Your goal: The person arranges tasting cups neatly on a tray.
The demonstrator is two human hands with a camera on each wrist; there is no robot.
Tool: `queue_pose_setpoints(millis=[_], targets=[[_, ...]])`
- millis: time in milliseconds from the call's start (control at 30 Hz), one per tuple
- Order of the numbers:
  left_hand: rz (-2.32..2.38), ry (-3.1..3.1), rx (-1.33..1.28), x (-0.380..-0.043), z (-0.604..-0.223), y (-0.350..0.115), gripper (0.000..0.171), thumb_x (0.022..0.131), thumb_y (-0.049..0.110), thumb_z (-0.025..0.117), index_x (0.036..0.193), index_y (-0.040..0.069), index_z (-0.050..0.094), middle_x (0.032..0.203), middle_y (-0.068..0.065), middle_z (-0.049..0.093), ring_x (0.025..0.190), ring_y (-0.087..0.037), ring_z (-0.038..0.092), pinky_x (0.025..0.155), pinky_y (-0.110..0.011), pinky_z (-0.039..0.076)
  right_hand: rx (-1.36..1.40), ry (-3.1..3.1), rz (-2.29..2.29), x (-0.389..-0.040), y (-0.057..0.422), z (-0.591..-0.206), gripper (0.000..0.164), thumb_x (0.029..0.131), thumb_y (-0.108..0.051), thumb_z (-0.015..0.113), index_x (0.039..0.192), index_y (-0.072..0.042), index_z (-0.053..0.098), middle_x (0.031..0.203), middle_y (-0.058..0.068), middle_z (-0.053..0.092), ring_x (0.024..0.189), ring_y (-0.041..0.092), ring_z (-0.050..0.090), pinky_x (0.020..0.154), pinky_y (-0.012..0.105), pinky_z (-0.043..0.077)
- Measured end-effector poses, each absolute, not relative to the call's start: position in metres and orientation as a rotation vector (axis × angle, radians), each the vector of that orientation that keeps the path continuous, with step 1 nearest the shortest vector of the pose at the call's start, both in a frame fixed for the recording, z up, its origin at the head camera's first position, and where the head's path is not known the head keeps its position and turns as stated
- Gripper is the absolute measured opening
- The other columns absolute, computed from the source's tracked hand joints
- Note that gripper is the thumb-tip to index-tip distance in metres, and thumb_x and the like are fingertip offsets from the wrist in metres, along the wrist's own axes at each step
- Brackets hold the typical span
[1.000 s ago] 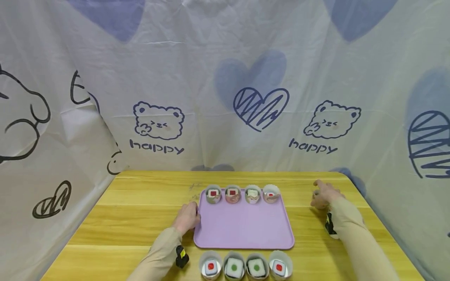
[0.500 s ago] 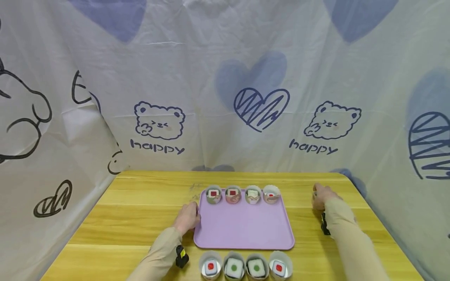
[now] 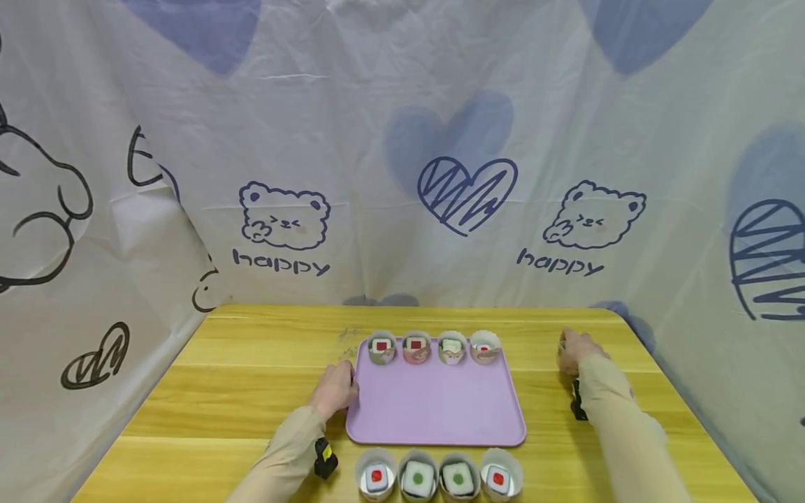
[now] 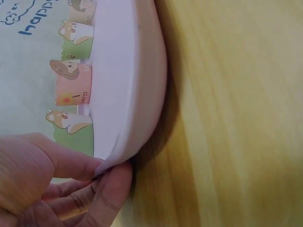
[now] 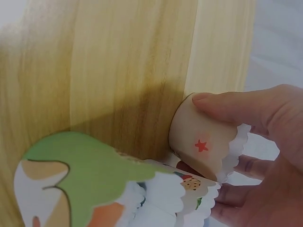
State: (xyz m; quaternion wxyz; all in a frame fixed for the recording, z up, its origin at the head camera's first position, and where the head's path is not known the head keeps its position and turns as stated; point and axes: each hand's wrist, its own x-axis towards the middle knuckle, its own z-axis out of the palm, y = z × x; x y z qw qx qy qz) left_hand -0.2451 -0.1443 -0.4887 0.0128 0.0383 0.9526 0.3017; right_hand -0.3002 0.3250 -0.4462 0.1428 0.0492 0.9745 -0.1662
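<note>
At the tray's left edge, my left hand point(image 3: 335, 389) pinches the rim of the lilac tray point(image 3: 434, 409) between thumb and fingers, as the left wrist view shows up close. Off to the right of the tray, my right hand point(image 3: 580, 353) holds a beige paper baking cup point(image 5: 203, 137) printed with a red star, thumb on one side and fingers on the other. Right beside it, in the right wrist view, are a green paper cup point(image 5: 90, 163) with an animal print and a white one point(image 5: 196, 194), both partly cut off or covered. The right forearm hides most of them in the head view.
Along the tray's far edge stand several paper cups point(image 3: 417, 348) holding white square pieces with red or pale tops. Nearer me, another row of cups point(image 3: 418, 476) has pieces with red or green centres. A printed cloth point(image 3: 377, 279) hangs behind the wooden table point(image 3: 239, 391).
My right hand has come down around the beige cup and its fingers have closed on it; the forearm has shifted slightly left. My left hand and the tray stay where they were.
</note>
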Motion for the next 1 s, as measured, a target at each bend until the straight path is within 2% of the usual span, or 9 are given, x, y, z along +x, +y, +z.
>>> queue_pose_setpoints(millis=[200,433,600,833,1000], targets=[[0.939,2.966,0.126,-0.2449,-0.4894,-0.1443,0.004,0.087,-0.001,0.061,0.086,-0.002,0.057,0.070,-0.011,0.061,0.054,-0.016,0.057,0.047,-0.026,0.048,0.154,2.822,-0.514,-0.3005,0.3284,-0.4478,0.054,0.082,-0.009,0.063,0.131,0.006,0.043,0.129,0.039,0.047,0.106,0.050,0.053,0.078,0.050,0.049],[0.950,2.966,0.129,-0.2443,-0.4901,-0.1440,0.004,0.087,-0.001,0.061,0.086,-0.002,0.057,0.069,-0.010,0.060,0.052,-0.016,0.057,0.046,-0.025,0.048,0.152,2.837,-0.503,-0.3016,0.3294,-0.4482,0.047,0.082,-0.015,0.062,0.122,0.005,0.047,0.119,0.034,0.052,0.099,0.046,0.052,0.079,0.051,0.046],[0.967,2.948,0.121,-0.2445,-0.4899,-0.1434,0.003,0.087,-0.002,0.060,0.086,-0.001,0.057,0.068,-0.010,0.060,0.050,-0.015,0.057,0.044,-0.024,0.048,0.151,2.824,-0.523,-0.3026,0.3288,-0.4469,0.050,0.084,-0.017,0.064,0.125,0.008,0.047,0.118,0.035,0.053,0.099,0.045,0.054,0.078,0.052,0.047],[0.955,2.964,0.142,-0.2445,-0.4906,-0.1442,0.004,0.085,-0.003,0.060,0.086,-0.003,0.057,0.069,-0.011,0.060,0.053,-0.016,0.057,0.046,-0.025,0.048,0.172,2.843,-0.528,-0.3014,0.3262,-0.4458,0.039,0.082,-0.016,0.070,0.109,0.006,0.052,0.110,0.030,0.057,0.092,0.039,0.054,0.076,0.047,0.049],[0.940,2.970,0.129,-0.2446,-0.4891,-0.1444,0.004,0.085,-0.002,0.060,0.086,-0.002,0.057,0.070,-0.010,0.060,0.055,-0.017,0.057,0.047,-0.025,0.047,0.176,2.855,-0.508,-0.3013,0.3244,-0.4470,0.041,0.083,-0.019,0.073,0.108,0.006,0.053,0.113,0.032,0.058,0.094,0.040,0.056,0.080,0.050,0.051]])
